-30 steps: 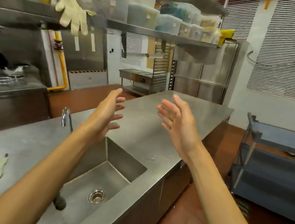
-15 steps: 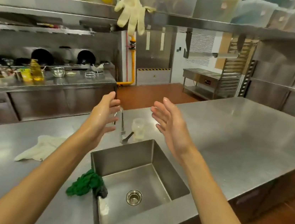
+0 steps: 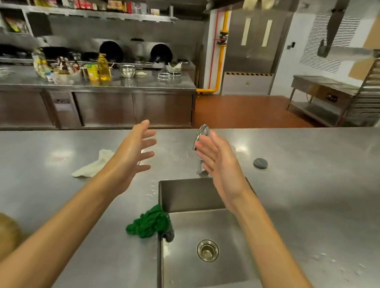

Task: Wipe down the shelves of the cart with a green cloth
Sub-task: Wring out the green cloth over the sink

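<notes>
Head view: I have both arms stretched out over the steel counter point(image 3: 323, 184). My left hand point(image 3: 133, 151) is up with its fingers spread and nothing in it, palm turned inward. My right hand point(image 3: 220, 164) faces it, fingers also splayed and empty, just in front of the tap point(image 3: 201, 135). The two palms are apart, with bare counter between them.

The green cloth point(image 3: 148, 222) lies bunched on the counter at the left rim of the sink point(image 3: 201, 195), below my left forearm. One dark end of it hangs over the rim into the basin. Its long axis runs roughly from lower left to upper right, toward the sink's corner. Neither hand touches it.

A pale cloth point(image 3: 93, 165) lies crumpled further back on the counter, left of my left wrist. A round plug point(image 3: 260, 163) sits on the counter right of the tap. The drain point(image 3: 208, 250) is in the middle of the basin floor.

On the far counter stands an oil bottle point(image 3: 104, 67) among jars and bowls. Its label, and the packets on the shelf above, are too blurred for me to read.
</notes>
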Demonstrator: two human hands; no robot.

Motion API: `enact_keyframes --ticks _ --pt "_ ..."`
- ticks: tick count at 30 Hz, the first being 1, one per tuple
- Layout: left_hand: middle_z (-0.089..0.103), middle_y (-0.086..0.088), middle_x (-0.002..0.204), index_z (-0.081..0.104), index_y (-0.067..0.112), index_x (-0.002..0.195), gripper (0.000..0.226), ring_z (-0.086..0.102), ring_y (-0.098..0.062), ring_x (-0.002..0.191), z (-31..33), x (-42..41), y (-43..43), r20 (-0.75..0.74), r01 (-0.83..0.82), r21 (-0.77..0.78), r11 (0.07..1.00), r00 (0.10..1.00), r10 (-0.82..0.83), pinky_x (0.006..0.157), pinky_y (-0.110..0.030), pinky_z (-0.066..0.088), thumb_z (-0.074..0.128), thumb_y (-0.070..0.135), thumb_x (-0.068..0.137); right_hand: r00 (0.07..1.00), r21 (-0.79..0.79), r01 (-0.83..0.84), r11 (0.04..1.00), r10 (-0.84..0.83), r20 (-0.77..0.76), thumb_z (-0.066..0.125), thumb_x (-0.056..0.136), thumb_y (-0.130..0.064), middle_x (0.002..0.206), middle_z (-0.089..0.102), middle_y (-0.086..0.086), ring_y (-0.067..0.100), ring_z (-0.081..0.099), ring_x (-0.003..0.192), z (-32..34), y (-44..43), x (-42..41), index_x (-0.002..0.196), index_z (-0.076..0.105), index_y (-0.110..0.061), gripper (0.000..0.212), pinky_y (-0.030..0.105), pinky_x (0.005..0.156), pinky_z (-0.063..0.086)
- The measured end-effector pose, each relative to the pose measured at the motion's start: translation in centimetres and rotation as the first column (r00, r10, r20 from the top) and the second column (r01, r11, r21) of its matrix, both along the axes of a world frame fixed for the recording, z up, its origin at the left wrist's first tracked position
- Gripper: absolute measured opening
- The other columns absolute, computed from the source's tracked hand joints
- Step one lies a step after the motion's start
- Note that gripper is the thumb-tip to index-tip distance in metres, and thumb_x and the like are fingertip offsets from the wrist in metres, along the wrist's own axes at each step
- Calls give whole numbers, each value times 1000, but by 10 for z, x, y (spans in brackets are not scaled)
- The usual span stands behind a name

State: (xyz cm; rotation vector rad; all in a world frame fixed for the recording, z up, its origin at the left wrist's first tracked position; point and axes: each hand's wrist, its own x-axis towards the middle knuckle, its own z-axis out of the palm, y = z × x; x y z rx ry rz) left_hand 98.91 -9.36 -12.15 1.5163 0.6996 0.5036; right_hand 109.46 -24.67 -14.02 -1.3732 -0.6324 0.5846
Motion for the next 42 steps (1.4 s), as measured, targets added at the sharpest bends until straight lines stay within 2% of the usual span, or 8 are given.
enact_keyframes --ticks 5,14,20,25,32,36,39,42 --pt "48 -4 148 48 22 142 59 47 -30 132 -29 8 48 -32 -42 -39 998 999 41 112 -53 35 30 58 99 997 -86 -76 993 75 -15 42 89 -64 144 51 -4 10 47 130 -24 54 13 146 41 -21 72 38 117 28" --pt "52 -1 143 51 23 139 57 51 -27 126 -118 26 118 -184 -122 -147 982 978 94 109 -50 39 32 58 98 993 -284 -100 954 78 -88 46 65 -80 137 55 -11 7 49 127 -106 132 36 143 47 -24 95 40 116 31" --pt "50 -1 145 58 28 131 55 50 -27 126 -188 42 139 -300 -88 -192 977 954 27 107 -49 40 28 60 99 986 -425 -141 894 90 -137 35 95 -61 143 51 -9 11 46 131 -166 164 48 131 58 -38 48 39 115 30" --pt "46 -3 149 62 29 118 52 48 -29 130 -238 54 141 -423 -76 -225 971 906 -27 113 -51 35 23 59 100 968 -543 -239 805 152 -202 22 101 -56 145 49 -4 17 42 135 -212 182 51 126 63 -37 51 43 117 27" --pt "51 -10 142 61 22 129 62 48 -25 121 -280 67 151 -489 -63 -354 933 863 -127 112 -48 34 19 58 101 963 -686 -248 684 98 -251 23 100 -58 147 47 4 21 45 132 -263 202 52 119 68 -33 54 41 113 32" --pt "52 0 117 60 21 129 61 52 -22 113 -298 72 159 -495 -55 -378 924 856 -151 105 -42 36 18 56 102 952 -708 -278 650 86 -295 22 102 -54 148 44 5 22 44 133 -283 214 54 117 66 -31 53 40 113 33" --pt "56 4 100 66 20 116 59 56 -19 96 -309 72 164 -491 -88 -430 899 858 -151 99 -42 45 22 56 102 941 -725 -298 621 66 -331 31 101 -53 143 51 5 23 49 129 -300 221 52 123 65 -25 49 41 111 38" --pt "62 1 107 68 19 112 58 64 -28 100 -318 67 167 -468 -113 -525 844 866 -175 95 -46 52 24 56 102 951 -725 -292 624 108 -291 53 98 -30 129 63 6 21 58 118 -314 221 48 127 63 -15 33 38 105 46"
